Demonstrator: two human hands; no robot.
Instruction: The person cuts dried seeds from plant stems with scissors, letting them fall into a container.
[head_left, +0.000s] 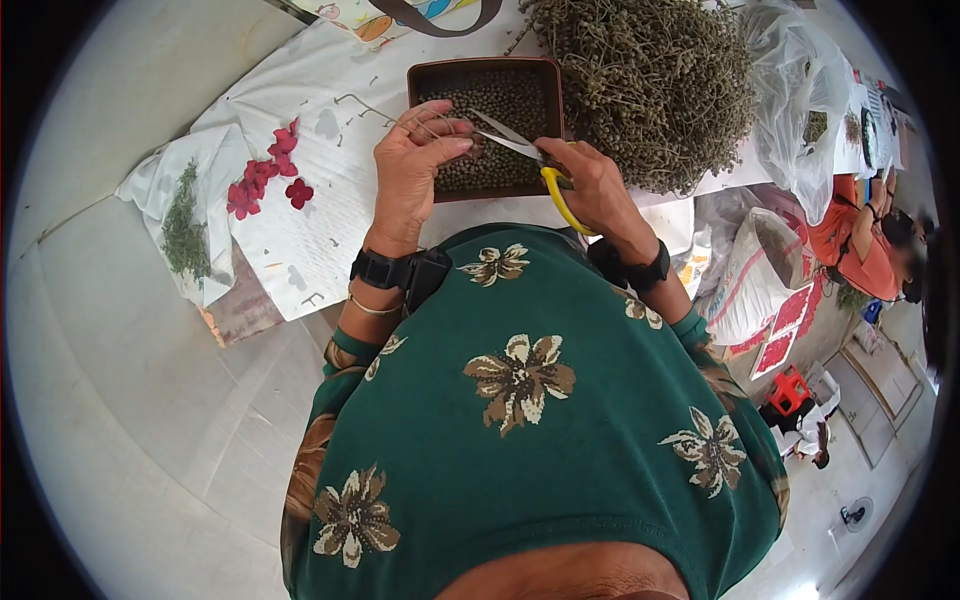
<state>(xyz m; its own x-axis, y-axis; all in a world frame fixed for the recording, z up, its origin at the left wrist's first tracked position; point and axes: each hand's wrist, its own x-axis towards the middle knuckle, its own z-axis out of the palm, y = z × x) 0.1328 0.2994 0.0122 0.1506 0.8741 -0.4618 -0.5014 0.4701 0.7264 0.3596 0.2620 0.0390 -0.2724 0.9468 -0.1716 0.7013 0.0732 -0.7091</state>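
Note:
My left hand (418, 155) pinches a thin dried stem (372, 108) whose bare twigs stick out to the left. In my right hand (592, 185) is a pair of scissors (556, 185) with yellow handles, the blades parted and pointing at the fingers of my left hand. Both hands are over a dark rectangular tray (485, 66) holding many small round greenish-brown pods (500, 97). What lies between the blades is too small to make out. A large heap of dried seed-head stems (650, 90) lies right of the tray.
Red flowers (262, 172) and a green sprig (184, 225) lie on the white cloth (300, 115) at left. A clear plastic bag (795, 95) hangs at right above a white woven sack (755, 285). A person in orange (850, 240) sits farther right, near a red stool (789, 390).

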